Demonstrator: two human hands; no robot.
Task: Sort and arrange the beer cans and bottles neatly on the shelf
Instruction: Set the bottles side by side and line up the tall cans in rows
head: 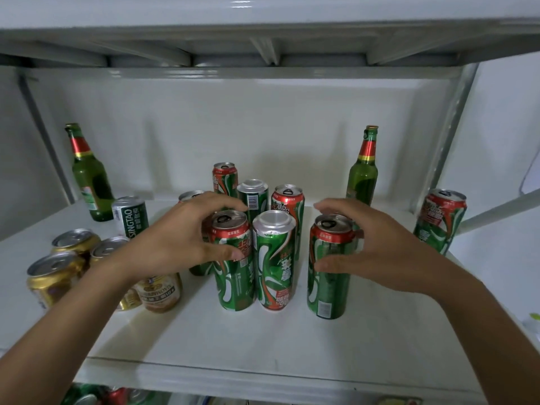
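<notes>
Cans: green cluster mid-shelf [292, 340]. Left hand [175, 244] curls round front-left can [233, 264]; right hand [377, 247] curls round lone can [330, 270], standing apart to the right. Slide it upright against the cluster, low grip, don't knock the middle can [273, 258].

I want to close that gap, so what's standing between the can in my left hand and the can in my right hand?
In the head view, one upright green can with an unopened silver top stands between the left-hand can and the right-hand can, beside the former.
</notes>
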